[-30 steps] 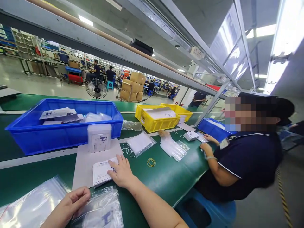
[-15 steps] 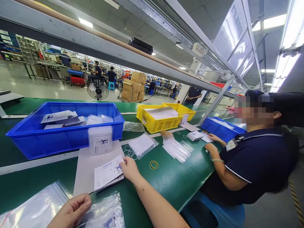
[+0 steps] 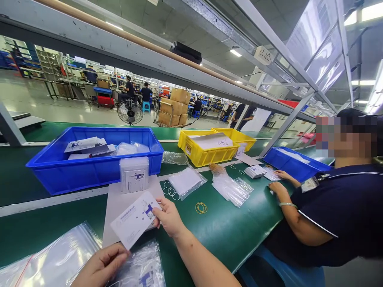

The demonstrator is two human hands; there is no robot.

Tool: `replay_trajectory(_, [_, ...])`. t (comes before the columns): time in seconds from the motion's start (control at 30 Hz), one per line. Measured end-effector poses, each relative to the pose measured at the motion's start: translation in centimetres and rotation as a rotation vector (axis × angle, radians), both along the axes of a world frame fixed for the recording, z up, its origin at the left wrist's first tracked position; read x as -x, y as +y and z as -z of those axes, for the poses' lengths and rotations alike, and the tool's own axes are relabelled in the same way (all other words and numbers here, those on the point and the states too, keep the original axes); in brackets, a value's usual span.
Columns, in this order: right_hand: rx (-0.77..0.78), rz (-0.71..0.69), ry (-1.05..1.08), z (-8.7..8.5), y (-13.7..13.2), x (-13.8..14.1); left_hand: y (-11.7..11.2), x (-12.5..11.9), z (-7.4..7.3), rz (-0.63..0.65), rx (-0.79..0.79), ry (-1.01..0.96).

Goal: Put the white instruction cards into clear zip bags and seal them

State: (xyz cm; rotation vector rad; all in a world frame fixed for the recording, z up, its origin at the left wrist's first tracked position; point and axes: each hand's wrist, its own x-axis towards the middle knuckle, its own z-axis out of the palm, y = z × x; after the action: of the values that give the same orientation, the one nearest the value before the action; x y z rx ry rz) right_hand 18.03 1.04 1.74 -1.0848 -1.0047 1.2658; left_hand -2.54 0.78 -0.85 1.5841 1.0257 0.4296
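My right hand [image 3: 168,217] pinches a white printed booklet [image 3: 136,219] by its right edge, thumb on top. It is tilted and raised above a cardboard sheet [image 3: 111,217], with more white booklets [image 3: 153,225] partly hidden beneath. My left hand [image 3: 103,263] is closed at the edge of a clear plastic bag [image 3: 148,263] with a purple print showing through. The booklet's lower corner reaches the left fingertips. To the left lies a stack of clear zip bags [image 3: 56,255]. A bagged stack of booklets [image 3: 134,175] stands upright against the blue bin.
A blue bin [image 3: 89,175] holds booklets and plastic. Yellow bins [image 3: 209,157] stand farther right. White rings [image 3: 170,191], yellow rubber bands [image 3: 201,207] and bagged white sheets [image 3: 185,181] lie on the green table. A co-worker [image 3: 338,207] sits at right, hands on booklets.
My right hand has lifted the top booklet off the pile and brought it left, toward my left hand. The view has shifted slightly left.
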Motion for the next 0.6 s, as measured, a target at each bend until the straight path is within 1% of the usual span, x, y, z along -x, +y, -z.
replay_trajectory(0.03, [-0.008,0.038,0.012,0.1,0.0,-0.1,0.0,0.0,0.0,0.043,-0.03,0.004])
replay_trajectory(0.1, [-0.007,0.059,0.006,0.3,-0.1,-0.3,-0.2,0.1,-0.3,0.104,-0.086,0.017])
replay_trajectory(0.17, [-0.006,0.042,-0.039,0.2,-0.2,-0.5,-0.3,0.1,-0.7,0.084,-0.12,0.016])
replay_trajectory(0.23, [-0.019,0.038,-0.102,-0.1,-0.5,-0.8,-0.3,0.0,-1.0,0.03,-0.129,-0.015])
replay_trajectory(0.3, [-0.04,0.023,-0.175,-0.4,-0.7,-1.0,-0.3,0.0,-1.2,0.008,-0.126,-0.05])
replay_trajectory(0.37, [-0.048,-0.076,-0.257,-0.5,-0.9,-1.0,-0.3,-0.1,-1.3,0.014,-0.112,-0.054])
replay_trajectory(0.43, [-0.093,-0.265,-0.351,-0.2,-1.2,-0.8,-0.3,-0.2,-1.4,-0.006,-0.101,-0.043])
replay_trajectory(0.5, [-0.155,-0.466,-0.437,0.2,-1.4,-0.4,-0.4,-0.5,-1.3,-0.052,-0.104,-0.047])
replay_trajectory(0.53, [-0.169,-0.539,-0.467,0.5,-1.5,-0.3,-0.5,-0.7,-1.2,-0.07,-0.103,-0.054])
replay_trajectory(0.57, [-0.157,-0.592,-0.488,0.7,-1.6,-0.2,-0.5,-0.9,-1.1,-0.088,-0.099,-0.068])
replay_trajectory(0.6, [-0.122,-0.613,-0.494,0.9,-1.7,-0.1,-0.6,-1.1,-0.9,-0.107,-0.08,-0.092])
